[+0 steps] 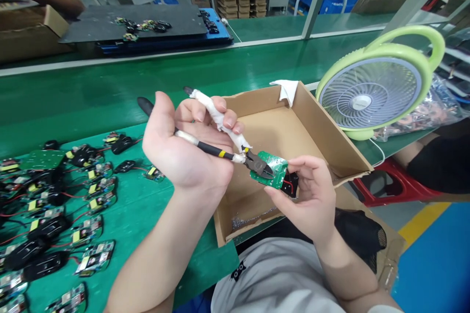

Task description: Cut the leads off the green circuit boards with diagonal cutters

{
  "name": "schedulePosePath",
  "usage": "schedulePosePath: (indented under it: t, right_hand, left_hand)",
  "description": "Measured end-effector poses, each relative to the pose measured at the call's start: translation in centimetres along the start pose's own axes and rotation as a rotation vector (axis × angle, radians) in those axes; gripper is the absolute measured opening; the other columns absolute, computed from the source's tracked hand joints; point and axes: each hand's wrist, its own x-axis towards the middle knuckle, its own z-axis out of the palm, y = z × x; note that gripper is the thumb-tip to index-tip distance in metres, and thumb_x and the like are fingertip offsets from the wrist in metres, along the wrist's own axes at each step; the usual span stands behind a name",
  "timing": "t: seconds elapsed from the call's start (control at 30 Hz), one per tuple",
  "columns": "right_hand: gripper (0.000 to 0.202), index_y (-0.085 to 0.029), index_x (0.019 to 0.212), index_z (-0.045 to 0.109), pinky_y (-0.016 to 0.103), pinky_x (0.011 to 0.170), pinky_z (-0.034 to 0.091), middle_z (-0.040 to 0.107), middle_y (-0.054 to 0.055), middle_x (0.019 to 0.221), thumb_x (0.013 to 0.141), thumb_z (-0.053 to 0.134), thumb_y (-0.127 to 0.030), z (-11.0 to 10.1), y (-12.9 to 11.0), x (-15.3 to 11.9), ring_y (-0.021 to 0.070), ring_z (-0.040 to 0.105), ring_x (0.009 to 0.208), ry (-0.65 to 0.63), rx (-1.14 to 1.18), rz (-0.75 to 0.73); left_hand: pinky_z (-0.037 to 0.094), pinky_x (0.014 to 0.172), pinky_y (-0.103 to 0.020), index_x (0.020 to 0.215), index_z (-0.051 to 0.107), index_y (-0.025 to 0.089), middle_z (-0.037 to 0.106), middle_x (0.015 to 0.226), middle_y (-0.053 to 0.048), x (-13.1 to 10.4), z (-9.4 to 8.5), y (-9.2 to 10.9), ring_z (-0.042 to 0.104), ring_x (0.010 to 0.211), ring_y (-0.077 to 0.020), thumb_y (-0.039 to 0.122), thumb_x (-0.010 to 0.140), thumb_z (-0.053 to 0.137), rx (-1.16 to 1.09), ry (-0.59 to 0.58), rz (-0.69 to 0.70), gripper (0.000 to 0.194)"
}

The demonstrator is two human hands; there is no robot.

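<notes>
Board (278,162): up in the air over the near part of the box (319,132), between the two hands, green soldered side facing the camera. Its long axis is hard to call; cutter head and fingers cover part of it. Black part (291,185) with a red wire shows just below its right edge.

Cutters (253,162) lie across the board from the left. Head slants down to the right, tip over the middle of the face, aimed roughly at the right fingers. Tip contact vs. slight gap: can't tell. Handles spread wide; can't confirm the blades are parted.

Left hand (193,166): palm up, grasping the cutters, fingers round the white-wrapped handle, other handle across the palm. Board is right of this grip and a bit lower.

Right hand (312,188): pinching the board at its right edge, thumb below, fingers above. Nearer hand to the board, since it's touching.

Further out: mat (147,220) on the left with wired units (93,259), fan (367,93) beyond the box, right side.
</notes>
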Motion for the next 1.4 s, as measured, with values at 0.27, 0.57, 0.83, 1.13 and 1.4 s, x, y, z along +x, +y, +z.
schedulePosePath:
  t: [0.27, 0.57, 0.83, 1.13, 1.4]
  right_hand:
    - [0.043, -0.028, 0.114, 0.056, 0.025, 0.061, 0.058, 0.062, -0.001, 0.090, 0.080, 0.081, -0.018, 0.17, -0.03, 0.13, 0.0159, 0.065, 0.076, 0.006, 0.022, -0.011]
    - [0.043, -0.027, 0.114, 0.056, 0.026, 0.067, 0.059, 0.062, -0.001, 0.090, 0.080, 0.081, -0.016, 0.25, -0.17, 0.19, 0.0156, 0.066, 0.078, 0.008, 0.000, -0.025]
    - [0.042, -0.027, 0.113, 0.055, 0.027, 0.066, 0.060, 0.064, 0.000, 0.089, 0.080, 0.080, -0.019, 0.38, -0.10, 0.04, 0.0166, 0.067, 0.076, 0.011, -0.039, -0.045]
    - [0.045, -0.027, 0.116, 0.056, 0.028, 0.070, 0.060, 0.066, 0.000, 0.091, 0.079, 0.081, -0.019, 0.48, 0.03, -0.23, 0.0161, 0.068, 0.077, -0.029, -0.073, -0.047]
    - [0.042, -0.026, 0.111, 0.059, 0.026, 0.064, 0.056, 0.068, -0.001, 0.085, 0.077, 0.082, -0.019, 0.18, -0.47, 0.45, 0.0162, 0.068, 0.073, -0.050, -0.002, 0.046]
  left_hand:
    - [0.039, 0.049, -0.027, 0.056, 0.032, 0.017, 0.046, 0.071, -0.006, 0.03, -0.09, -0.36, 0.043, 0.053, -0.0131, 0.049, 0.101, 0.028, 0.010, 0.041, 0.003, 0.056]
    - [0.039, 0.049, -0.026, 0.056, 0.029, 0.017, 0.046, 0.068, -0.006, 0.00, -0.15, -0.60, 0.044, 0.053, -0.0131, 0.051, 0.101, 0.027, 0.017, 0.021, 0.028, 0.056]
    - [0.033, 0.045, -0.025, 0.056, 0.026, 0.017, 0.042, 0.063, -0.005, 0.25, -0.23, -0.87, 0.038, 0.048, -0.0120, 0.043, 0.102, 0.030, -0.011, 0.063, 0.014, 0.053]
    - [0.025, 0.041, -0.026, 0.057, 0.018, 0.018, 0.036, 0.058, -0.003, 0.11, 0.20, -0.33, 0.030, 0.044, -0.0111, 0.042, 0.104, 0.027, -0.034, 0.018, 0.019, 0.053]
    - [0.035, 0.046, -0.026, 0.058, 0.022, 0.017, 0.043, 0.064, -0.004, 0.28, -0.07, -0.40, 0.040, 0.048, -0.0117, 0.046, 0.103, 0.028, -0.024, -0.012, 0.021, 0.054]
